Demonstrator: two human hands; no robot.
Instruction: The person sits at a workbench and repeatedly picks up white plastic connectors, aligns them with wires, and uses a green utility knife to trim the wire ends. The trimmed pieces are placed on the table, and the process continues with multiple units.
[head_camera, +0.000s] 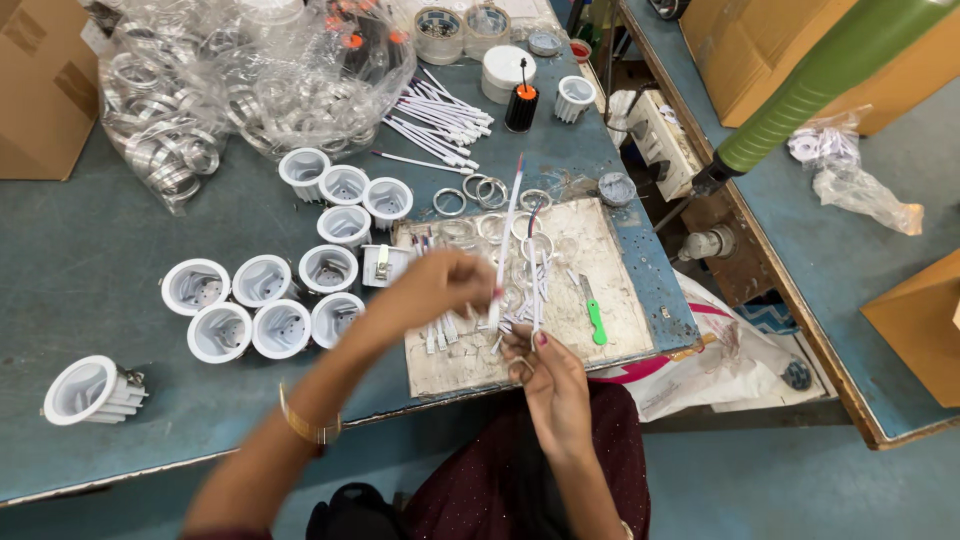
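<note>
My left hand (437, 286) is over the worn square work board (600, 250), fingers pinched on a thin white wire (508, 222) whose coloured tip points away from me. My right hand (545, 375) is just below it at the board's near edge, fingers closed on other white wire pieces (537, 290) and what looks like a small metal ring. More short white wires lie on the board under my hands. A gold bangle sits on my left wrist (308, 425).
Several white round lamp housings (280, 300) are grouped left of the board, one lying apart (92, 390). Metal rings (482, 190), a bundle of white wires (440, 115), clear bags of rings (170, 120), tape rolls (440, 30), a green-handled tool (595, 320) and cardboard boxes surround the bench.
</note>
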